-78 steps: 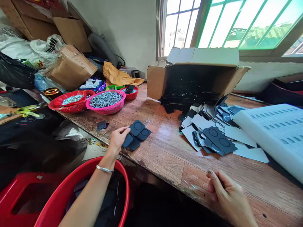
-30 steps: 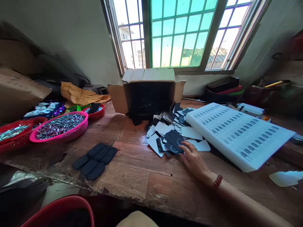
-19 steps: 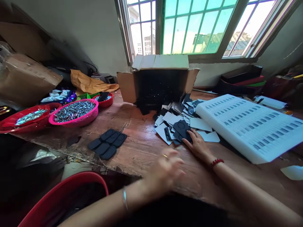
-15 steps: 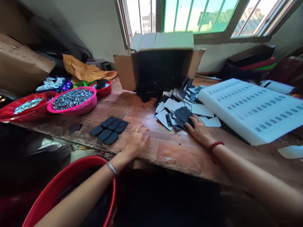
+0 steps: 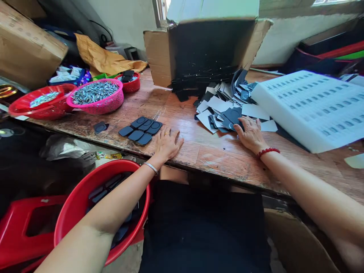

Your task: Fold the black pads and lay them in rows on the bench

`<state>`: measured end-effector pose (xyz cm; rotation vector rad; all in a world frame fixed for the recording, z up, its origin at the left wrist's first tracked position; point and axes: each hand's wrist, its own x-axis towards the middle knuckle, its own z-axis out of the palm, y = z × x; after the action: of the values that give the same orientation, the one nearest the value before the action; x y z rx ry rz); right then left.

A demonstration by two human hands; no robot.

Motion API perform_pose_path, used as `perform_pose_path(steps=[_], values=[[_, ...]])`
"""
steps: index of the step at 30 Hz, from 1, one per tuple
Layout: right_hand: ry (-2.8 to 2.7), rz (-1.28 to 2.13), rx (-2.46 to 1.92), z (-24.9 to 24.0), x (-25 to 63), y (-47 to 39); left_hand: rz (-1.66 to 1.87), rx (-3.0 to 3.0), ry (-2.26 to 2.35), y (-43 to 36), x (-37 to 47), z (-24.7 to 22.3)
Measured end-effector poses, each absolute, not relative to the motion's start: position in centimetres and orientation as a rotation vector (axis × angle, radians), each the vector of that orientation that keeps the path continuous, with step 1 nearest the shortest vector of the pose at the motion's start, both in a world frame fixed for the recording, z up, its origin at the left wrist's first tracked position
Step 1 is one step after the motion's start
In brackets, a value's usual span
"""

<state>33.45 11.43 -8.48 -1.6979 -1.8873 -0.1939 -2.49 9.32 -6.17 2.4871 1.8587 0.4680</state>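
Note:
My left hand lies on the tabletop with its fingers spread and nothing in it. Beside its fingers, to the left, is a small cluster of flat black rounded-square pieces, some marked with a ring. My right hand rests palm down at the near right side of a loose heap of grey and black flat sheets. Its fingers lie over the edge of a black sheet with a ring mark, touching it without a visible grip. The undersides of those fingers are hidden.
An open cardboard box stands behind the heap. A white foam block with slots is at right. Pink basket of small metal parts and red baskets stand at left. A red tub holding black pieces sits below the table edge.
The view has tilted downward, so the table appears higher and my lap shows. Both hands stay in nearly the same places beside the cluster and the heap.

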Motion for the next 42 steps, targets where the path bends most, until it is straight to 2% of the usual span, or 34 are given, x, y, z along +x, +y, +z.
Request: perform_pose_path(steps=[12, 42], values=[[-1.856, -0.148, -1.631, -8.4, 33.6, 11.5, 0.472, 2.473, 1.885, 9.0, -2.5, -6.0], [-1.366, -0.050, -1.650, -9.3, 34.8, 13.1, 0.485, 2.456, 1.943, 9.1, -2.3, -5.6]])
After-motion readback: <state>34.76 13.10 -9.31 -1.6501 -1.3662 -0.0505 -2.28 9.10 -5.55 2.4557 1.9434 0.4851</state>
